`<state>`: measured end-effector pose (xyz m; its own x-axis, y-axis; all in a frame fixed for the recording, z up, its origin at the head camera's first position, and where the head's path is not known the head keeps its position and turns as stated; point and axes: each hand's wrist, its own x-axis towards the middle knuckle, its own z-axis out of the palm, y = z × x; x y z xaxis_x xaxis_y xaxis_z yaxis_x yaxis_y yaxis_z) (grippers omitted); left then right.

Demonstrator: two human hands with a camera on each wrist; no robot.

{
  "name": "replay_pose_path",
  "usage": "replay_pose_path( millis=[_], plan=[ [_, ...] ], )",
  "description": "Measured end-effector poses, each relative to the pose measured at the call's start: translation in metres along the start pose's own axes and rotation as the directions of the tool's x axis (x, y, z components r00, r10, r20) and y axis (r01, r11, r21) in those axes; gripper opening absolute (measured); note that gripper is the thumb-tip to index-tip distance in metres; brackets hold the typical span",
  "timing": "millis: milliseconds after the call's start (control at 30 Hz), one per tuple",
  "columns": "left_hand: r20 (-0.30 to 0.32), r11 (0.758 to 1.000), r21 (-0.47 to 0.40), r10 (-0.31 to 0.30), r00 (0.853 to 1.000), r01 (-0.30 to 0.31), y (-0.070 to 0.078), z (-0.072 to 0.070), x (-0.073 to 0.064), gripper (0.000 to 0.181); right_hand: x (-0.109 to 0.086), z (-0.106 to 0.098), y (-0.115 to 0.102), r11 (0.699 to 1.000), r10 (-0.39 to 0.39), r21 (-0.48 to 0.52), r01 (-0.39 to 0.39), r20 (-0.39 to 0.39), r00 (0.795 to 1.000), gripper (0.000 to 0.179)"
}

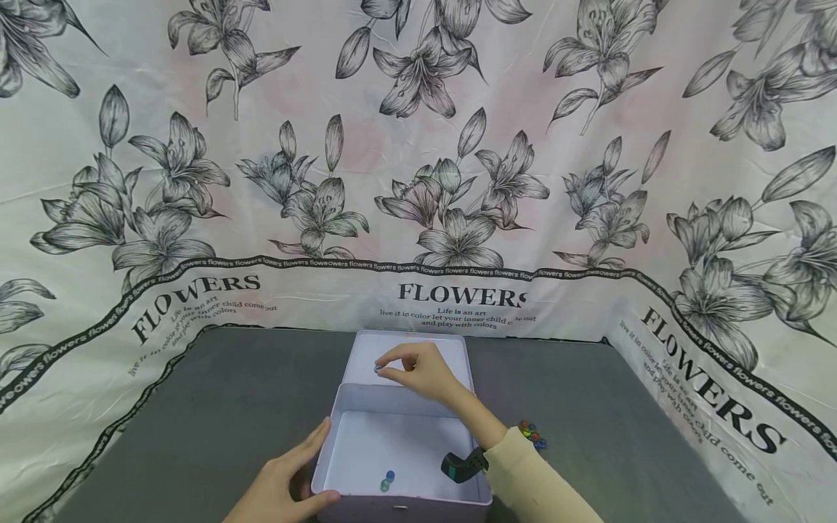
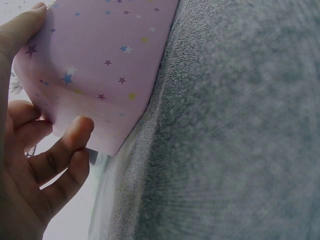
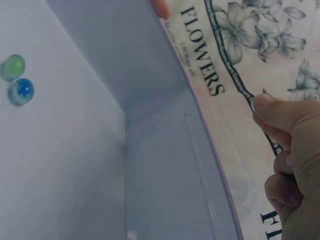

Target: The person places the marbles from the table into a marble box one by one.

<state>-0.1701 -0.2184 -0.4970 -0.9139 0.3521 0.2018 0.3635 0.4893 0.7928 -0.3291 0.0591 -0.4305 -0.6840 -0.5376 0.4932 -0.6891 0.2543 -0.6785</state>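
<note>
A pale lilac lidded box (image 1: 400, 436) stands in front of me, its lid (image 1: 451, 356) laid back at the far side. Two marbles, one green (image 1: 384, 485) and one blue (image 1: 390, 476), lie close together on its floor near the front. My left hand (image 1: 281, 476) grips the box's front left corner, thumb at the front and fingers along the side. Star prints cover the outer wall (image 2: 107, 62) in the left wrist view. Above the box's back edge, my right hand (image 1: 421, 370) pinches a small glassy marble (image 1: 377, 369) between thumb and forefinger, mostly hidden in the right wrist view.
Several colourful marbles (image 1: 532, 434) sit in a cluster on the grey tabletop (image 1: 261, 392), right of the box and beside my right forearm. A dark band with a device (image 1: 463, 466) is on the right wrist. Flower-printed cloth (image 1: 458, 290) surrounds the table's back and sides.
</note>
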Motion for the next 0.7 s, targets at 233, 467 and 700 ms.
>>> replay_pose_path(
  millis=[233, 467, 700],
  plan=[
    [0.003, 1.000, 0.003, 0.008, 1.000, -0.008, -0.001, 0.000, 0.000, 0.094, -0.002, 0.010, 0.002, 0.997, -0.035, -0.064, 0.043, 0.123, 0.992, 0.014],
    [0.022, 1.000, -0.018, 0.019, 1.000, -0.019, -0.002, 0.000, -0.001, 0.093, -0.007, 0.028, -0.002, 0.986, -0.064, -0.122, 0.116, 0.364, 0.929, 0.012],
    [0.002, 0.999, -0.017, 0.040, 0.999, -0.040, -0.003, 0.000, 0.000, 0.092, -0.009, 0.038, -0.003, 0.943, 0.040, -0.305, 0.129, 0.490, 0.871, 0.011]
  ],
)
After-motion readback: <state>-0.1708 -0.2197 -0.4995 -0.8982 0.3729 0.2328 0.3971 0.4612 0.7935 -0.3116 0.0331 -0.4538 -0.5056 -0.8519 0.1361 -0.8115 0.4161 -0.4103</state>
